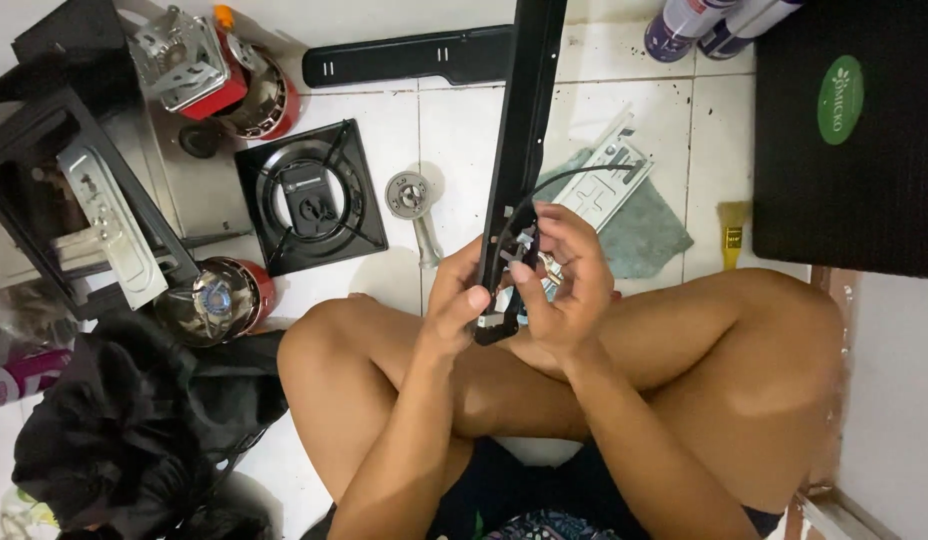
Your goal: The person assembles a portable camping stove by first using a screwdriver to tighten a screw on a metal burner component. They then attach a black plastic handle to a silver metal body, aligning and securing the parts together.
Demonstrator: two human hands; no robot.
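Two hands, left (452, 305) and right (569, 290), gripped the black panel (522, 130) at its six-o'clock end; it looked stiff, light, thin-edged, best held there.

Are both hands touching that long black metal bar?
Touching. The head view shows the left hand gripping the long black bar near its lower end, and the right hand pressing fingers against it.

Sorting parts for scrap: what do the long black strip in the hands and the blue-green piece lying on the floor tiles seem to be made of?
The long black strip, held by the left hand and right hand, looks like painted or coated sheet metal: thin, rigid, straight-edged, with punched slots and a dull sheen. The blue-green piece looks like soft cloth, matte and lying limp, though it could be felt or foam.
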